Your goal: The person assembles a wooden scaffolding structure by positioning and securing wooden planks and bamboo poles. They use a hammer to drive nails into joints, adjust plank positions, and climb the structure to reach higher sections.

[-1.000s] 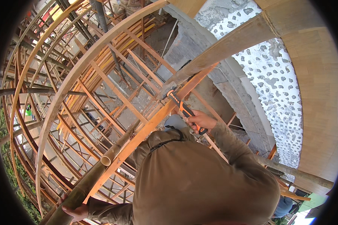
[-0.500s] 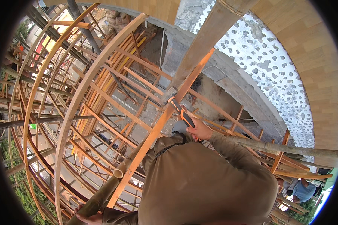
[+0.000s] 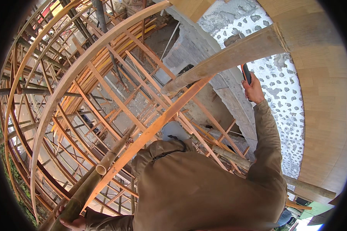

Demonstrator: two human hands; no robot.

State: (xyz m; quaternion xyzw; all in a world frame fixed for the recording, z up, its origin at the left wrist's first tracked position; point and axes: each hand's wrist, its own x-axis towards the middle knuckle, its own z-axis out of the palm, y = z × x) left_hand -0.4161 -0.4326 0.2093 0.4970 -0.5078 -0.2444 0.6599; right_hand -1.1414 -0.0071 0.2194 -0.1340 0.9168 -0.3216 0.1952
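Observation:
My right hand [image 3: 253, 90] is raised at the right and closed around the orange and black handle of a hammer [image 3: 246, 73]. The thick upright bamboo pole [image 3: 231, 57] crosses in front of the hammer's upper part. A reddish wooden plank [image 3: 154, 133] runs diagonally through the middle, its upper end beside that pole. At the lower left, my left hand [image 3: 72, 222] wraps around a greenish bamboo pole [image 3: 79, 194], whose cut open end lies beside the plank.
Curved wooden strips [image 3: 67, 79] and crossing battens form an open frame at the left, with ground far below. Stacked boards [image 3: 90, 73] lie down there. A concrete ledge [image 3: 196, 42], a white dabbed wall [image 3: 279, 102] and wood-look flooring [image 3: 324, 96] stand at the right.
My right hand has swung the hammer up and right, away from the plank beside the upright pole. My left hand keeps its hold on the bamboo. The view has shifted.

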